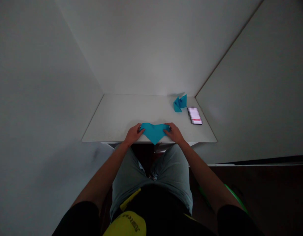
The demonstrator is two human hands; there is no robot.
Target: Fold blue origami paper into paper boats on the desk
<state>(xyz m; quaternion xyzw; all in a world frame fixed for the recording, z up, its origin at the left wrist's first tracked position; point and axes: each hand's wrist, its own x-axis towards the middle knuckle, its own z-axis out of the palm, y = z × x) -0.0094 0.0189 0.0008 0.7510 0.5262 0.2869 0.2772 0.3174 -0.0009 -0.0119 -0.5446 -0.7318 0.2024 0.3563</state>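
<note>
A sheet of blue paper (154,131) is stretched between my two hands at the front edge of the white table. Its lower part comes to a point that hangs past the edge, and its top side dips in the middle. My left hand (134,133) pinches the left corner between thumb and fingers. On the opposite side, my right hand (175,133) grips the right corner the same way. Part of each corner is hidden behind the fingers.
A folded blue paper piece (180,103) stands at the back right of the white table (112,114). Beside it lies a phone (195,115) with a lit, blurred screen. White walls (151,49) enclose the table at the back and both sides.
</note>
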